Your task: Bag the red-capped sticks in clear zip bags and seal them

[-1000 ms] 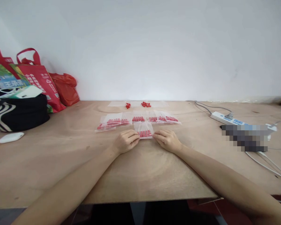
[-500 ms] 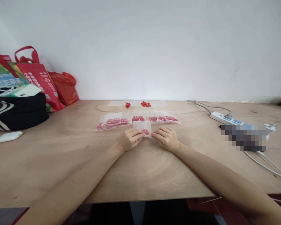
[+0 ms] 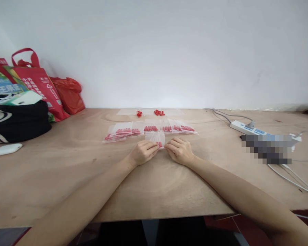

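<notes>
A small clear plastic bag (image 3: pixel 154 136) with red pieces (image 3: pixel 159 144) inside lies in front of me on the wooden table. My left hand (image 3: pixel 143 152) pinches its near left edge, the fingertips partly covering the red pieces. At the near right corner my right hand (image 3: pixel 179 151) has its fingers pressed together on the bag. Just beyond stands a row of similar bags, among them a middle bag (image 3: pixel 151 128) and a left bag (image 3: pixel 123 130), each with small red pieces. Farther back, loose-looking red pieces (image 3: pixel 159 112) lie on flat clear bags (image 3: pixel 127 112).
Shopping bags (image 3: pixel 37 85), a red plastic bag (image 3: pixel 68 95) and a black striped bag (image 3: pixel 23 121) crowd the left side. A white case-like object (image 3: pixel 7 149) lies before them. On the right are a power strip (image 3: pixel 248 129), cables and a blurred dark object (image 3: pixel 267 150).
My left hand's fingers have shifted slightly to the right over the red pieces, and the right fingertips have moved slightly left. The view has turned a little. Both hands stay on the bag.
</notes>
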Motion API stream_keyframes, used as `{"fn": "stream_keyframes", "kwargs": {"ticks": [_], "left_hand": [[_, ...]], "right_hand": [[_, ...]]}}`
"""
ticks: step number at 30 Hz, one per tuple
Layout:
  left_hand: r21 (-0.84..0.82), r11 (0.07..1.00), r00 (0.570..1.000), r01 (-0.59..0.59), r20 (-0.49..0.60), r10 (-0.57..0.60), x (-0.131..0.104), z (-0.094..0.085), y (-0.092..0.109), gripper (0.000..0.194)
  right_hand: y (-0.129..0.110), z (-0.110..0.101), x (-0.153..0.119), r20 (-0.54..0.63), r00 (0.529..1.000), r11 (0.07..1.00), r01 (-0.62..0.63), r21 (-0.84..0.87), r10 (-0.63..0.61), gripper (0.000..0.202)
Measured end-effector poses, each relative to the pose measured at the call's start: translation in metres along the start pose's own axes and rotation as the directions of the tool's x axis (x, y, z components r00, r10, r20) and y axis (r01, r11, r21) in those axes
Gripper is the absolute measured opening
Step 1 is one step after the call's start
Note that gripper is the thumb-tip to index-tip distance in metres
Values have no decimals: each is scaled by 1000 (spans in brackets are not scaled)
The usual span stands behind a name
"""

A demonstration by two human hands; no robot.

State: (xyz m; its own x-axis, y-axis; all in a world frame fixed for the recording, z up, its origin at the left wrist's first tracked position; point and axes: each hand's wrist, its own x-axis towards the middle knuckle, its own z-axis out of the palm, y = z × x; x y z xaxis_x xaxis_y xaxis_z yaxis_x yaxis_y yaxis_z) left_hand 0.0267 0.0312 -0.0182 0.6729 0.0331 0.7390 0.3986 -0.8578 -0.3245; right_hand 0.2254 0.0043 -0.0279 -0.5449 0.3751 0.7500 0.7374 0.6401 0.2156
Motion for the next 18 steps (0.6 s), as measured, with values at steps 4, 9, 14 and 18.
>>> {"fn": "stream_keyframes", "kwargs": {"ticks": [4,9,14,18], "left_hand": [[16,1000,1000,-19,22,19,1,-1,0,11],[38,999,999,-36,2,35,2,-1,1,9],[94,992,996,-84,3,85,5,-1,3,8],[111,988,994,-109,-2,110,6,-3,4,12]], "right_hand": [[-1,0,2,21,998,998,60,-25,-60,19],[-2,2,7,-18,990,986,139,-89,-141,21],[-5,2,11,-71,986,986,148,-74,-154,18],[-6,2,11,-62,990,992,121,-45,-123,18]]}}
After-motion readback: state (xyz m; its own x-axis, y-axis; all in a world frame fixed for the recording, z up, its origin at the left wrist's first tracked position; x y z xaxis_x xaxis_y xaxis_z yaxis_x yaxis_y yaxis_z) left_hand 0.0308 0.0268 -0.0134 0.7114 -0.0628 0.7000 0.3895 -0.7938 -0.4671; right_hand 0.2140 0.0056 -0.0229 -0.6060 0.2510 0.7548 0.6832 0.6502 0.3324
